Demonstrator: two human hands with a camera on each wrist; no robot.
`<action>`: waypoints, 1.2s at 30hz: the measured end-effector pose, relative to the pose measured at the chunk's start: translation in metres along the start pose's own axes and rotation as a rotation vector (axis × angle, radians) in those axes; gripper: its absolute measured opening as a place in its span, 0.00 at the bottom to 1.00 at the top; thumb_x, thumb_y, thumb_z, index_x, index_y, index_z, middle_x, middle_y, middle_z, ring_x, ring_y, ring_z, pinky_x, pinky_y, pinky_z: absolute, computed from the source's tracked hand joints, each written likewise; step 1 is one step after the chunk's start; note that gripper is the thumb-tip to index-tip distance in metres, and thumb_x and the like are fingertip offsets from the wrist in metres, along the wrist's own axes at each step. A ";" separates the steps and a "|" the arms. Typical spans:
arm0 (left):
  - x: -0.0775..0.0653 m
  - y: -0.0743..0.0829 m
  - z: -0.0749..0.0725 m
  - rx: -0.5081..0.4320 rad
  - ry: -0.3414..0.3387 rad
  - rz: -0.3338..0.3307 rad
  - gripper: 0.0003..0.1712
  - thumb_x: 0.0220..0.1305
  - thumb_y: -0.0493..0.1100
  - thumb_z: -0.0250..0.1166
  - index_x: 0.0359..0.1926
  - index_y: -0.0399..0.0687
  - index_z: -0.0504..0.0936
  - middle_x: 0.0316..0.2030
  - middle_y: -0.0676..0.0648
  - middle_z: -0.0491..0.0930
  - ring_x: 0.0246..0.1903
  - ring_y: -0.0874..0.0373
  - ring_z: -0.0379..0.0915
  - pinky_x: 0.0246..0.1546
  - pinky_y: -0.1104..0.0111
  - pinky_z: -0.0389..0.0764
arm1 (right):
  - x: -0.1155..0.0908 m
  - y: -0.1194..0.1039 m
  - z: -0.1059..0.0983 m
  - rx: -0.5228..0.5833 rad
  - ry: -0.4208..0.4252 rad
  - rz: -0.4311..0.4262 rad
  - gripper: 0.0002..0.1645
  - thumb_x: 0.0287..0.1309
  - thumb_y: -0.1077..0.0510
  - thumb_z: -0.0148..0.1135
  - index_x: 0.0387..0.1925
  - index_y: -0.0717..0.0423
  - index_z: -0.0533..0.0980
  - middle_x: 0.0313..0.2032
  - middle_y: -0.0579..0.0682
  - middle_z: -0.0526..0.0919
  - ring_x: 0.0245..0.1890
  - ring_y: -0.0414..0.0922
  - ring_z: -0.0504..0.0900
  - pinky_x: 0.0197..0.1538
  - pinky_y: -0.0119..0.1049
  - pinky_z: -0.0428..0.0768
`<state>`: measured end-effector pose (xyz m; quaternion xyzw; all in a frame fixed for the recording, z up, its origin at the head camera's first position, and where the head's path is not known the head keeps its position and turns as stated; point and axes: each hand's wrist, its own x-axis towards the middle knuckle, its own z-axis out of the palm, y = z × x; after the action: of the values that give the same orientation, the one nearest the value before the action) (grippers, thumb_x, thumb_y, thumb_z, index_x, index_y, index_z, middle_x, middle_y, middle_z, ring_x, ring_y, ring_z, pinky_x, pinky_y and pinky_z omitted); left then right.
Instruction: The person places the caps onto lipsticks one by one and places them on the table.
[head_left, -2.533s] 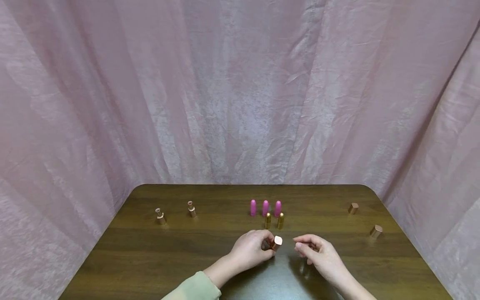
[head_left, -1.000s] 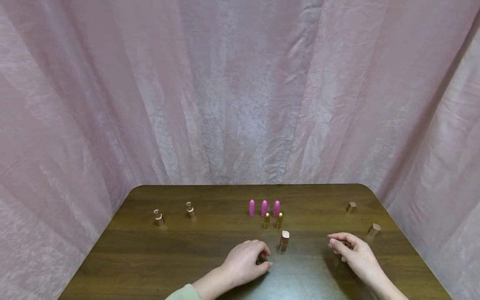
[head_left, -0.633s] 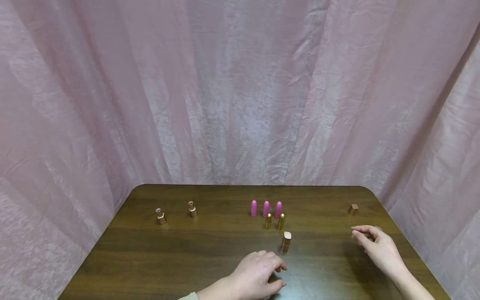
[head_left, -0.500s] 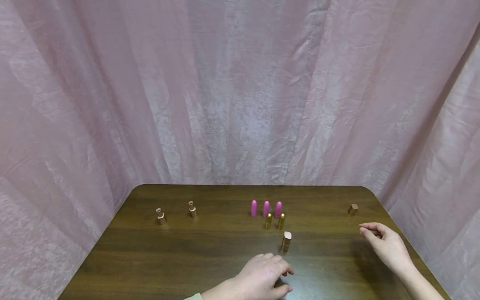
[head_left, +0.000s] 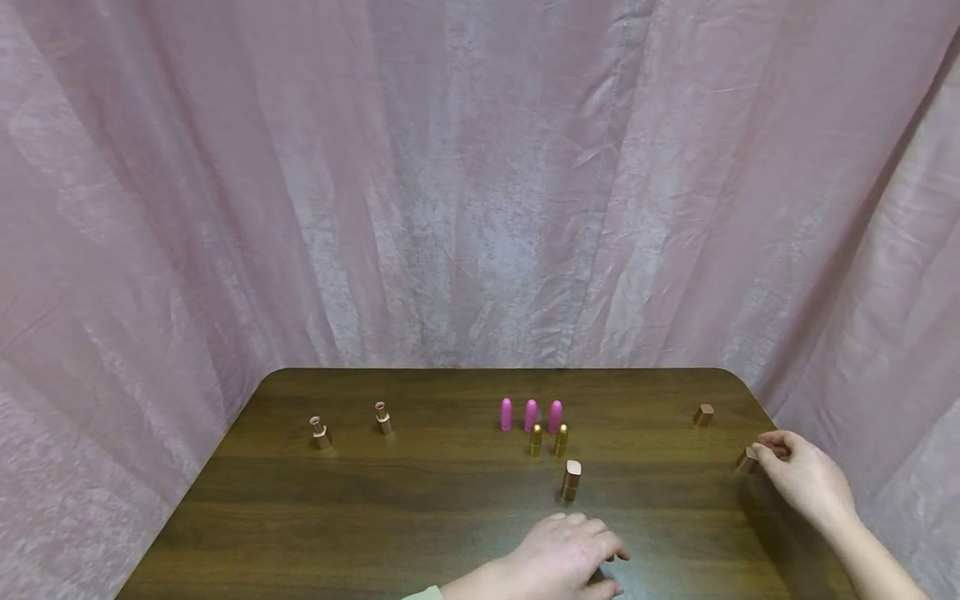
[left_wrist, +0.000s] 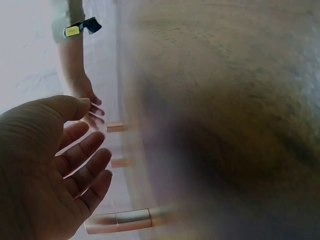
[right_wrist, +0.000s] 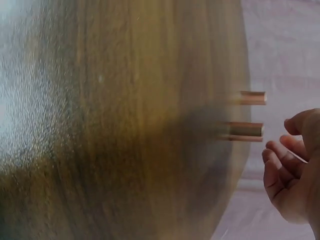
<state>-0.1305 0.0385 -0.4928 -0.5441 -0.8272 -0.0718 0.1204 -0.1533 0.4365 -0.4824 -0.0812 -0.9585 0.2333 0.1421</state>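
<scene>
My left hand hovers over the front middle of the table with fingers loosely spread, holding nothing. In the left wrist view the palm of that hand shows relaxed fingers. A closed rose-gold lipstick tube stands upright just beyond it. At the right edge my right hand is beside a rose-gold lipstick cap. The right wrist view shows a small gap between this cap and the loosely bent fingers. Farther back stands another cap.
Several bullet-shaped pieces stand mid-table: three pink ones in a row, two gold ones before them. Two uncapped lipstick bases stand at the left. A pink curtain surrounds the dark wooden table.
My left hand let go of the closed lipstick tube, left it upright, and drifted toward the front right. The right hand travelled right, from near the tube to beside the nearer cap.
</scene>
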 end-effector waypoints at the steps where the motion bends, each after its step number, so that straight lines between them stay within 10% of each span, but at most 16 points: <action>1: 0.001 0.000 0.000 -0.003 -0.004 -0.007 0.19 0.66 0.63 0.67 0.55 0.68 0.83 0.43 0.69 0.79 0.41 0.75 0.70 0.40 0.83 0.66 | 0.001 0.002 0.001 -0.013 -0.023 0.003 0.27 0.73 0.46 0.56 0.54 0.68 0.77 0.43 0.62 0.86 0.39 0.58 0.84 0.38 0.51 0.75; 16: 0.000 -0.001 0.006 -0.070 -0.046 -0.068 0.17 0.66 0.62 0.68 0.53 0.70 0.84 0.38 0.70 0.77 0.38 0.77 0.68 0.38 0.83 0.65 | 0.013 0.011 0.008 -0.081 -0.224 0.040 0.40 0.70 0.36 0.55 0.57 0.71 0.72 0.53 0.69 0.81 0.51 0.70 0.79 0.43 0.61 0.75; 25: -0.006 -0.005 0.004 -0.105 -0.077 -0.077 0.17 0.67 0.61 0.67 0.54 0.68 0.83 0.42 0.70 0.78 0.40 0.77 0.68 0.40 0.83 0.66 | 0.010 0.004 0.015 -0.064 -0.143 0.016 0.21 0.69 0.41 0.60 0.39 0.57 0.76 0.34 0.50 0.81 0.31 0.45 0.76 0.32 0.43 0.72; 36: -0.031 -0.022 -0.003 -0.139 -0.006 -0.123 0.16 0.67 0.58 0.67 0.53 0.64 0.83 0.44 0.67 0.79 0.44 0.73 0.73 0.44 0.77 0.72 | -0.016 -0.067 0.038 0.490 -0.203 0.108 0.29 0.72 0.46 0.61 0.57 0.68 0.74 0.39 0.52 0.87 0.34 0.43 0.84 0.34 0.35 0.81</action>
<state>-0.1385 0.0013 -0.4987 -0.4994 -0.8525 -0.1347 0.0751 -0.1559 0.3579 -0.4870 -0.0714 -0.8771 0.4725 0.0480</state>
